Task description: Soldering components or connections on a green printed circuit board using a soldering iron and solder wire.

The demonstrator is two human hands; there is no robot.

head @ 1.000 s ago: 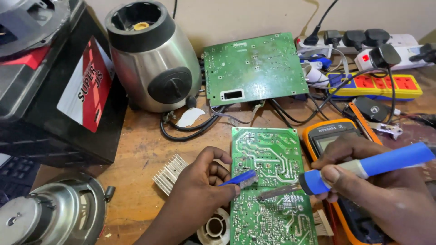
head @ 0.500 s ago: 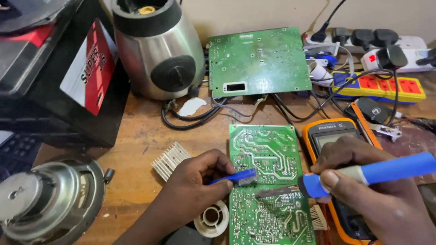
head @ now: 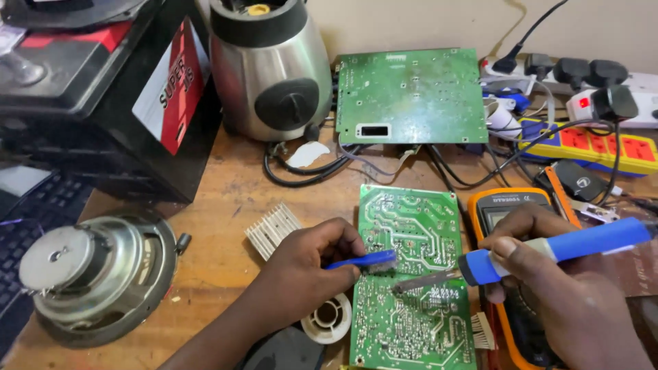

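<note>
Now, down at the bench: left hand [head: 308, 264] pinching a small blue tool [head: 363, 260] between thumb and fingertips, tip resting on the green circuit board [head: 411, 274] lying solder-side up on the wooden table [head: 219, 205]. Right hand [head: 555, 288] wrapped tight around a blue-handled soldering iron [head: 555, 250], fingers curled together on the grip, metal tip angled down to the board just beside the blue tool. Under that right hand, an orange multimeter [head: 507, 205], partly covered, touching the board's right edge. Just left of the left hand, a small finned heat sink [head: 273, 228]; below the wrist, a white round spool [head: 329, 318] against the board's left edge. Further back, a second, larger green board [head: 411, 96] propped over a tangle of black cables [head: 308, 171], beside a steel blender base [head: 271, 72]. Far left, a loudspeaker driver [head: 96, 274] face down, and a black box with a red and white label [head: 103, 89] behind it. Off to the right, a yellow and red power strip [head: 589, 144] with plugs seated in a white one behind.
</note>
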